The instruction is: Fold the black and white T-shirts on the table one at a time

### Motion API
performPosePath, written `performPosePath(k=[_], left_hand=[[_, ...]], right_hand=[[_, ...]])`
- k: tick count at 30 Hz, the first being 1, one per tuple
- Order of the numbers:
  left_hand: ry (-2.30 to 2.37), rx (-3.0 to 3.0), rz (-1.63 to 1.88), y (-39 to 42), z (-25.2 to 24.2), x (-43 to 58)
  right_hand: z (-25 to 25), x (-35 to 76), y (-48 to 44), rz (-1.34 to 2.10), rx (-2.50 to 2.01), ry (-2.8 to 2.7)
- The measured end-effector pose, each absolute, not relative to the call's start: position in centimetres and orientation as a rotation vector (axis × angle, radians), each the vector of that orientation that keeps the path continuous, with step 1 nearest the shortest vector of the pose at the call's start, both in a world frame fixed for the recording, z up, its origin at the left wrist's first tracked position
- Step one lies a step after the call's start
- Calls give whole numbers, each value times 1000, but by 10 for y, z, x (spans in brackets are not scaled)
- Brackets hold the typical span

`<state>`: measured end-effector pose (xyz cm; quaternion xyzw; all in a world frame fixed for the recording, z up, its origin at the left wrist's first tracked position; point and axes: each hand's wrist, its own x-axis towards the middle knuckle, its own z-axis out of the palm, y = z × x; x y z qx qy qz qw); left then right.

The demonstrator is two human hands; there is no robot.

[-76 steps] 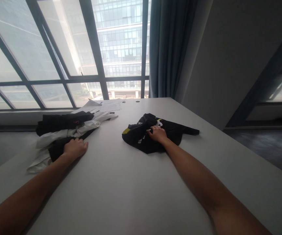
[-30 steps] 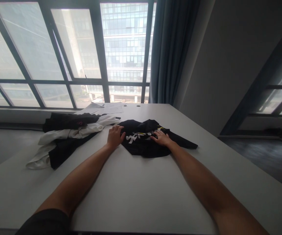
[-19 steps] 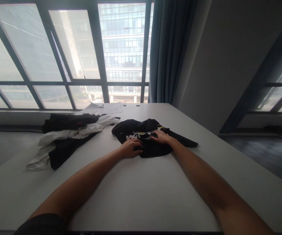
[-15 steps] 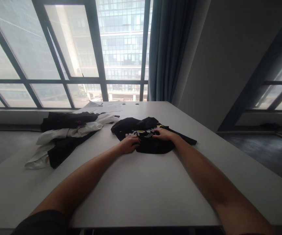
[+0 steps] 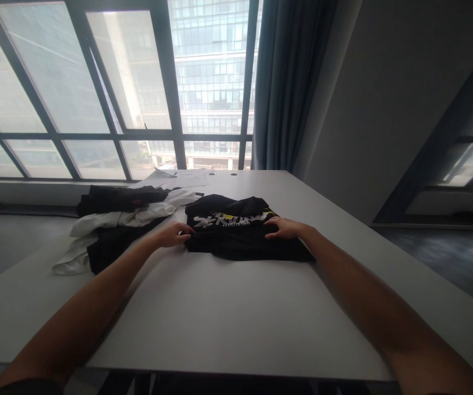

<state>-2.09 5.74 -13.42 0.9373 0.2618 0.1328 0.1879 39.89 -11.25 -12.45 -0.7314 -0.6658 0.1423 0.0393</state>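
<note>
A black T-shirt [image 5: 244,244] with white and yellow lettering lies on the white table in front of me, folded over itself with its far part bunched. My left hand [image 5: 174,235] pinches its left edge between thumb and fingers. On the right side of the print, my right hand [image 5: 288,227] grips the cloth, thumb nearer to me and fingers farther away. The fabric between both hands lies fairly flat, and its lower right corner reaches out under my right wrist.
To the left, a loose pile of black clothes [image 5: 113,198] and white clothes [image 5: 137,216] hangs toward the table's edge. Paper sheets [image 5: 189,178] lie at the far end of the white table [image 5: 236,318]. Beyond are windows and a blue curtain [image 5: 289,82].
My left hand has moved left to the shirt's left edge, and my right hand slightly right. The shirt is spread wider and flatter, showing more of the print. The view has shifted slightly.
</note>
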Motion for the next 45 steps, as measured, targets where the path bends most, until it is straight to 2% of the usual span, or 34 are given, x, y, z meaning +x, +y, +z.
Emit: performPosePath(k=[7, 9, 14, 22, 30, 33, 39, 41, 45], left_hand=[[557, 2982, 318, 11, -112, -9], [600, 3008, 204, 0, -108, -4], [609, 2968, -36, -7, -108, -3], [589, 2646, -112, 14, -107, -17], [453, 2453, -129, 12, -82, -31], [474, 2427, -214, 15, -84, -32], [707, 2642, 90, 23, -116, -17], [724, 2667, 63, 24, -124, -12], [700, 2640, 15, 20, -126, -8]], right_hand=[[-113, 398, -117, 471, -2239, -2013], [-107, 393, -118, 584, -2155, -2021], [-101, 368, -120, 1114, -2038, -2079], [-100, 345, -122, 1218, -2137, -2166], [-72, 358, -139, 1536, -1976, -2045], [-74, 365, -139, 1404, -2106, -1952], [-101, 400, -123, 579, -2519, -1893], [-108, 411, -121, 530, -2570, -1821], [-114, 418, -120, 649, -2582, -1719]])
